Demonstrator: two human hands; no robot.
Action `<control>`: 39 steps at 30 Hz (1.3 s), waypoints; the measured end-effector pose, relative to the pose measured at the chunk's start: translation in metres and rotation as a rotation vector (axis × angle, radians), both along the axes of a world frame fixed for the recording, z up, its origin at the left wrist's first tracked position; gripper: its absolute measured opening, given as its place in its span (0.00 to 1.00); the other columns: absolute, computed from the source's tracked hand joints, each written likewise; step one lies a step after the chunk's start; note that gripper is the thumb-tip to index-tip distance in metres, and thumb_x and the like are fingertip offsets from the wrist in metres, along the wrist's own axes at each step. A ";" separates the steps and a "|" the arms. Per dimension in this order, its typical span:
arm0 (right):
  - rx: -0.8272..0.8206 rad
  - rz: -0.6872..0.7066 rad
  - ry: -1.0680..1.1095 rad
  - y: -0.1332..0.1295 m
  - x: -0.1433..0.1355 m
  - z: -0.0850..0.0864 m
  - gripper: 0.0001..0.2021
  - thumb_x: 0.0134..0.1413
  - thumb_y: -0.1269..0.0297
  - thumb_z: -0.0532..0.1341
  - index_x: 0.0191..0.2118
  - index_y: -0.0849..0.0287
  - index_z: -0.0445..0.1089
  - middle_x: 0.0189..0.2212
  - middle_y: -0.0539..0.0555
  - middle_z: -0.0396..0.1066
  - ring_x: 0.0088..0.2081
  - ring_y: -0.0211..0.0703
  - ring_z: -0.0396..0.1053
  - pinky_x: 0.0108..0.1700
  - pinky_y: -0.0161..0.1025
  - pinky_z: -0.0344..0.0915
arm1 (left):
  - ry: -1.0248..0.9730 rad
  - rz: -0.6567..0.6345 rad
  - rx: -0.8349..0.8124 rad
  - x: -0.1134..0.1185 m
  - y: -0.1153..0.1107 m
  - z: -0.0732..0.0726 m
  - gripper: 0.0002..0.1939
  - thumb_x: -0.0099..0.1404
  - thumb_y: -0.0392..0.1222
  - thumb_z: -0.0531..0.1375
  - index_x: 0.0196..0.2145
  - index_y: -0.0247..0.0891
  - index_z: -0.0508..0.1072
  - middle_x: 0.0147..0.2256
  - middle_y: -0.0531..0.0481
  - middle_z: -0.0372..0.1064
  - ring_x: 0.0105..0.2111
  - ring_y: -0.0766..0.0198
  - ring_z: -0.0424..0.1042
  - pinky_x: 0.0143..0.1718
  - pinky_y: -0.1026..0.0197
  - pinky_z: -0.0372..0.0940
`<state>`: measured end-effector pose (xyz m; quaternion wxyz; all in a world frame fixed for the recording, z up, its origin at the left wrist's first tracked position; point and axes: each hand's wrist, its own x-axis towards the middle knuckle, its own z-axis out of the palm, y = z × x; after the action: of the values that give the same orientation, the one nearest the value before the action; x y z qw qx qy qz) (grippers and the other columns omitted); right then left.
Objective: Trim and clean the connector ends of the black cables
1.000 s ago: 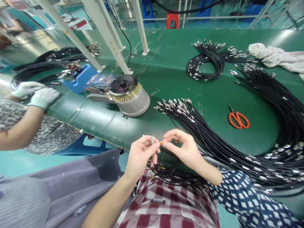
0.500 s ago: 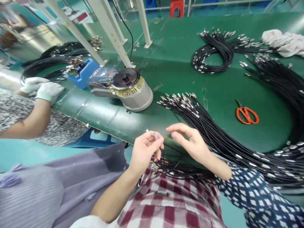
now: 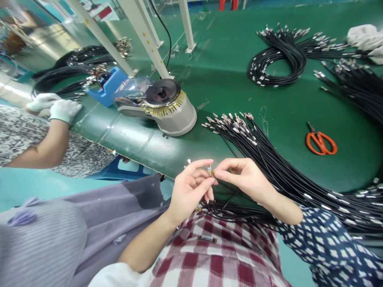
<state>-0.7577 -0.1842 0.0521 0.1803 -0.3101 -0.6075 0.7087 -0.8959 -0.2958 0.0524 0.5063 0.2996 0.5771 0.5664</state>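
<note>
Green table beyond, a connector sits in the left hand.

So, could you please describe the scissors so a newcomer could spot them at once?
On the green table, find the long bundle of black cables beside the right hand. Beyond that bundle, to the hand's right, the scissors lie with their tip pointing away from the person. Their orange looped handles stand out from the black cables around them.
</note>
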 end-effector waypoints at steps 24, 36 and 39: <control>0.048 -0.082 -0.016 -0.009 -0.007 -0.011 0.11 0.51 0.57 0.67 0.25 0.59 0.75 0.23 0.52 0.74 0.28 0.42 0.67 0.32 0.39 0.60 | -0.030 0.006 -0.009 0.004 0.001 -0.002 0.20 0.62 0.42 0.65 0.50 0.36 0.70 0.28 0.53 0.72 0.16 0.70 0.70 0.16 0.70 0.65; 0.058 0.040 0.030 -0.001 -0.004 -0.005 0.12 0.54 0.56 0.65 0.26 0.58 0.75 0.28 0.52 0.74 0.33 0.42 0.68 0.41 0.40 0.63 | -0.017 0.013 0.040 -0.002 0.001 -0.012 0.14 0.66 0.46 0.61 0.47 0.36 0.72 0.27 0.54 0.71 0.14 0.73 0.67 0.13 0.71 0.59; 0.070 0.021 0.004 -0.001 -0.003 -0.002 0.12 0.54 0.55 0.65 0.27 0.58 0.76 0.28 0.52 0.75 0.32 0.42 0.69 0.39 0.39 0.63 | -0.029 -0.013 0.024 -0.002 0.003 -0.010 0.17 0.64 0.44 0.63 0.49 0.36 0.71 0.27 0.54 0.70 0.15 0.73 0.67 0.13 0.71 0.61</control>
<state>-0.7602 -0.1851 0.0498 0.1847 -0.2956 -0.6351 0.6894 -0.8978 -0.2933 0.0421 0.5147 0.3013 0.5610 0.5741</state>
